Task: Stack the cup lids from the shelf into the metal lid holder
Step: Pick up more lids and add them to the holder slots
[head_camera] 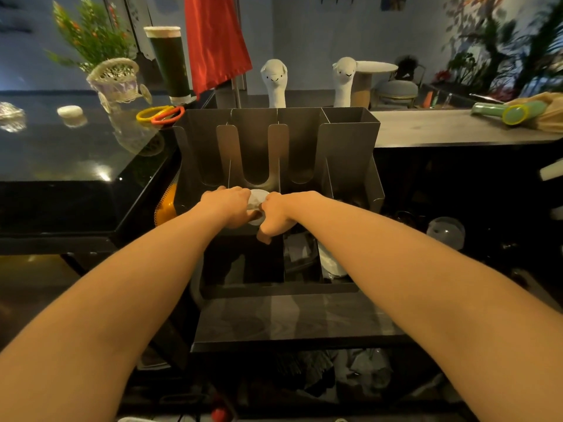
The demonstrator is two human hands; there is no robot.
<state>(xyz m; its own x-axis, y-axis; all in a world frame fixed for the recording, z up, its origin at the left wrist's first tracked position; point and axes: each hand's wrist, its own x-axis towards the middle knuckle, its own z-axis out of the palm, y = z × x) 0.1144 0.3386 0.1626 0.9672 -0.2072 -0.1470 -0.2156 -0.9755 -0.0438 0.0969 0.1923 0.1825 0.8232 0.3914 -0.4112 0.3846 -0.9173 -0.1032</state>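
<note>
The metal lid holder's (350, 153) front tray is sitting nearest, with something white (332, 263) lying in its right bin. Just beyond, the left hand (227, 205) and right hand (275, 216) are both curling tightly around pale, translucent cup lids (258, 197) at the foot of the middle slot. The 3 upright slots are showing bare metal, and 2 plush toys (274, 80) are standing behind.

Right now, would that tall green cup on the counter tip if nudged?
Probably: the tall green cup is narrow-based, so a high push would likely topple it. On the glossy black counter, a low push might slide it instead.
</note>
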